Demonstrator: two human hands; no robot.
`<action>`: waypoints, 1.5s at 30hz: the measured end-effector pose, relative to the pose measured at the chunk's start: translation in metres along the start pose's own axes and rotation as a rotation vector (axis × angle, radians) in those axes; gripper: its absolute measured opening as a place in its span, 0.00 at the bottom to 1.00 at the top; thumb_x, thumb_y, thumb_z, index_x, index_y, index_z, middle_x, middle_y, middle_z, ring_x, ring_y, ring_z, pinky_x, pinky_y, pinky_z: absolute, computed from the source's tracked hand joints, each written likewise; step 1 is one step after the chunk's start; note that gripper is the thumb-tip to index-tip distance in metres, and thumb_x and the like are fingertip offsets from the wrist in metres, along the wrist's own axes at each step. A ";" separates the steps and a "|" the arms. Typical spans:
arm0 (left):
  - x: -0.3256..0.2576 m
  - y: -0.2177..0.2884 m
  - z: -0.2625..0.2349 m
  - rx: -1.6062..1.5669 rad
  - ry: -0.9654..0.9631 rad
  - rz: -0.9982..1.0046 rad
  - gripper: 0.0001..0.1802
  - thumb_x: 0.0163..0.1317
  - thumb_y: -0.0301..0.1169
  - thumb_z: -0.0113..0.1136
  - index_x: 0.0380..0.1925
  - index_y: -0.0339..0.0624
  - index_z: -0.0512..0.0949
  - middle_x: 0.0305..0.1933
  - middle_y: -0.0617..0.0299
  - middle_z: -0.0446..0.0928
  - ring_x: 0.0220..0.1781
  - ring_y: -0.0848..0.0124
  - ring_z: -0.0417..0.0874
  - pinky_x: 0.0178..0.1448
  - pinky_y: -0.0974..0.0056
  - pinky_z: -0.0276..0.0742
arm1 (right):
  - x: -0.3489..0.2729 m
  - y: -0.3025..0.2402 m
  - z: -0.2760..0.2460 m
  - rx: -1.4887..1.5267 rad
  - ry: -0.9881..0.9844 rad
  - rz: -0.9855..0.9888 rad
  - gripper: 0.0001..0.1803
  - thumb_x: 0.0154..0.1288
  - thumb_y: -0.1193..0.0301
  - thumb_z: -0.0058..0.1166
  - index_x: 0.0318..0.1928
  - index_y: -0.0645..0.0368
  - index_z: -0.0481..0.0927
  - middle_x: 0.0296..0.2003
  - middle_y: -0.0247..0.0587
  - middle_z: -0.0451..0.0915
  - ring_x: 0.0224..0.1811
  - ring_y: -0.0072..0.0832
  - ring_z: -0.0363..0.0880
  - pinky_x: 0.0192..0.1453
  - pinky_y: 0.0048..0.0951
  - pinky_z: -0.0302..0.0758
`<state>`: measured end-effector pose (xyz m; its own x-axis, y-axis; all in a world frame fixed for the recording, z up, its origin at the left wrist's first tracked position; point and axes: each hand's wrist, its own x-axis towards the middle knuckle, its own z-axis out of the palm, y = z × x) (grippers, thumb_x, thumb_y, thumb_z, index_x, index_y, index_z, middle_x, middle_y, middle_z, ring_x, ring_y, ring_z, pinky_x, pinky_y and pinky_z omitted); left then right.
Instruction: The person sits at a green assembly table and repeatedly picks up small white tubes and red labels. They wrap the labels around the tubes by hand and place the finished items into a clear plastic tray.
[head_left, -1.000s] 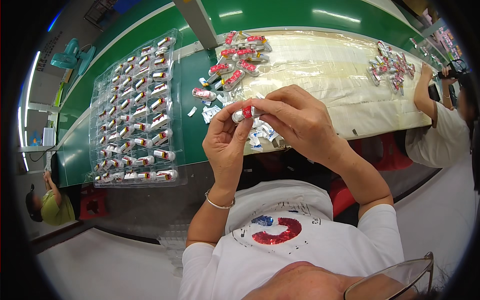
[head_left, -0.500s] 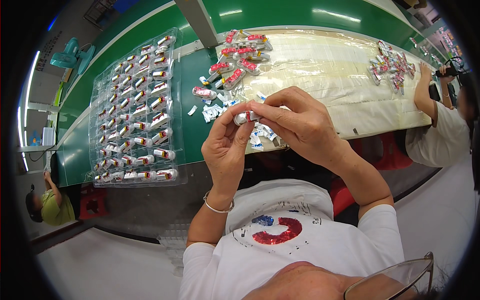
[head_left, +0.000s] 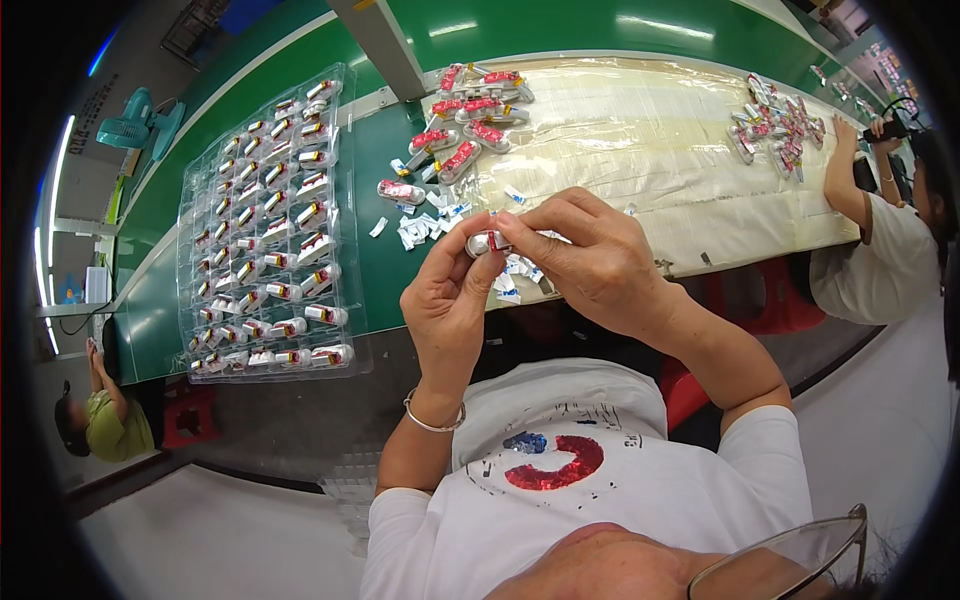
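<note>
Above the near edge of the workbench, both my hands meet on a small white rounded piece (head_left: 480, 243) with a red label. My left hand (head_left: 440, 305) pinches its body between thumb and fingers. My right hand (head_left: 595, 255) has thumb and forefinger closed at its labelled end; the fingers hide part of the piece. Small white and blue paper slips (head_left: 418, 234) lie scattered just beyond my hands. Behind them sits a pile of similar white pieces with red tops (head_left: 465, 155). To the left, a clear plastic tray (head_left: 352, 210) holds rows of white pieces with red and yellow ends.
A pale covering (head_left: 610, 130) under clear film lies on the green bench (head_left: 150, 330). A metal post (head_left: 378, 45) rises at its far side. Another red-and-white pile (head_left: 775, 125) lies near a co-worker's arm (head_left: 848, 185) at right. A second person (head_left: 115, 420) sits far left.
My hands stay closed around the white piece, shifting only slightly. The whole view has tilted a little, so the bench and piles appear moved slightly left.
</note>
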<state>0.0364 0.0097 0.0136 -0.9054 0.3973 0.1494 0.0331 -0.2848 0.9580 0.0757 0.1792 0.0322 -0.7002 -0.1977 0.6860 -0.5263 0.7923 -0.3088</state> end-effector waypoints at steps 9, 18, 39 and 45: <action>0.000 0.001 0.008 -0.109 0.019 0.029 0.19 0.63 0.17 0.59 0.55 0.28 0.73 0.51 0.50 0.79 0.50 0.72 0.81 0.55 0.70 0.79 | -0.002 0.001 0.005 -0.038 0.035 0.004 0.22 0.46 0.79 0.60 0.47 0.62 0.81 0.35 0.36 0.78 0.39 0.33 0.78 0.36 0.29 0.79; 0.002 -0.011 0.005 -0.095 0.023 0.199 0.14 0.62 0.15 0.58 0.48 0.30 0.74 0.57 0.40 0.76 0.58 0.62 0.79 0.61 0.62 0.79 | 0.000 0.001 -0.002 0.408 0.114 0.263 0.26 0.51 0.73 0.68 0.54 0.57 0.81 0.45 0.40 0.80 0.48 0.33 0.78 0.51 0.30 0.77; 0.006 -0.004 -0.005 0.141 -0.092 0.435 0.18 0.55 0.12 0.62 0.48 0.29 0.77 0.55 0.40 0.77 0.58 0.57 0.80 0.60 0.61 0.79 | -0.007 -0.001 0.009 1.190 0.086 0.674 0.23 0.54 0.82 0.66 0.53 0.63 0.80 0.47 0.37 0.76 0.52 0.25 0.78 0.60 0.25 0.77; 0.011 -0.010 -0.005 -0.158 0.163 0.043 0.10 0.63 0.19 0.60 0.45 0.31 0.78 0.54 0.45 0.78 0.52 0.66 0.83 0.57 0.65 0.81 | 0.006 0.009 0.023 1.227 -0.021 0.887 0.18 0.62 0.74 0.63 0.53 0.63 0.80 0.46 0.39 0.80 0.50 0.22 0.79 0.54 0.22 0.77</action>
<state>0.0235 0.0123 0.0043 -0.9613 0.2399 0.1352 0.0175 -0.4367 0.8994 0.0557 0.1719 0.0184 -0.9983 0.0552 -0.0177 0.0003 -0.3001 -0.9539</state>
